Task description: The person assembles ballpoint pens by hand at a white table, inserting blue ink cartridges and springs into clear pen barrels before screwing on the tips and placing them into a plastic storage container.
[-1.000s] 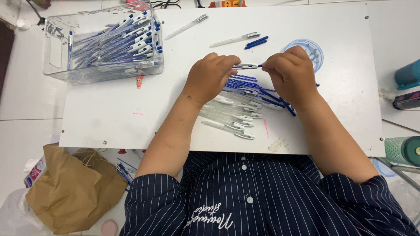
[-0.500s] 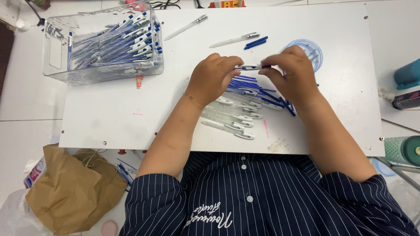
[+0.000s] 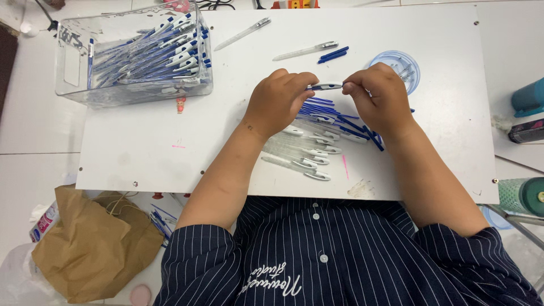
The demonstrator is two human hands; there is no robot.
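My left hand (image 3: 279, 102) and my right hand (image 3: 381, 100) together hold one blue-and-white pen (image 3: 327, 86) level between their fingertips, above the white board (image 3: 141, 136). Just below the hands lies a pile of clear pen barrels (image 3: 303, 152) and blue pen parts (image 3: 334, 116). Part of that pile is hidden under my hands.
A clear plastic box (image 3: 133, 54) full of assembled blue pens stands at the far left. Two clear pens (image 3: 305, 52) and a blue refill piece (image 3: 333, 55) lie at the back, beside a round blue lid (image 3: 409, 61) with small parts. A brown paper bag (image 3: 93, 243) sits at the near left.
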